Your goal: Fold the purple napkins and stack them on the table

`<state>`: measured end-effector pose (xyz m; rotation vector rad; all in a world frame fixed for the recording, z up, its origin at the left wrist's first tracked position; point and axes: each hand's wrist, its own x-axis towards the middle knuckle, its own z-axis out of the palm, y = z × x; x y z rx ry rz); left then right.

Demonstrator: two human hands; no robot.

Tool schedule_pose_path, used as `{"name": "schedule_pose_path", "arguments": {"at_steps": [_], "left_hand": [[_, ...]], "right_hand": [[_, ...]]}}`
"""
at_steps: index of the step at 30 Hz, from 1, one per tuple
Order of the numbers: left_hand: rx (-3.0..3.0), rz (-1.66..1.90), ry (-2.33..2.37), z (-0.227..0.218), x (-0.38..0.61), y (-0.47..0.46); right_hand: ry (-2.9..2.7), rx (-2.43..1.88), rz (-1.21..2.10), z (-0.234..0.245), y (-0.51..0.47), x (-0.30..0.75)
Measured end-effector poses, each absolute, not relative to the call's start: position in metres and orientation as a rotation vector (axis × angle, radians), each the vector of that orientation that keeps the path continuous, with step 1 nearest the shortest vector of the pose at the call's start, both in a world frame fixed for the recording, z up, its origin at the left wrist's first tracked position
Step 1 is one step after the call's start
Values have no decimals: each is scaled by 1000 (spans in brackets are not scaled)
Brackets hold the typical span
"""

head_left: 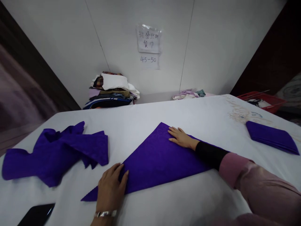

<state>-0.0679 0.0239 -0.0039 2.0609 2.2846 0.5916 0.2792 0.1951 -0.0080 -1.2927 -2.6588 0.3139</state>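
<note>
A purple cloth napkin lies folded into a triangle on the white table. My left hand rests flat on the napkin's near left corner, fingers stretched out. My right hand lies flat, fingers spread, on the far point of the triangle. Neither hand holds anything.
A heap of unfolded purple napkins lies at the left, and a folded purple stack at the right. A dark phone sits at the near left edge. Piled clothes lean against the wall; a red basket stands far right.
</note>
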Motion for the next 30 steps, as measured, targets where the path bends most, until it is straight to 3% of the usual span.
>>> {"name": "schedule_pose_path", "arguments": {"at_steps": [15,30], "left_hand": [[2105,507,2333,-1,-69,28],[2025,313,2507,5,-69,24]], "right_hand": [[-2487,-1756,176,-13,133,401],[-2316,-1907,-108,-31,87,479]]}}
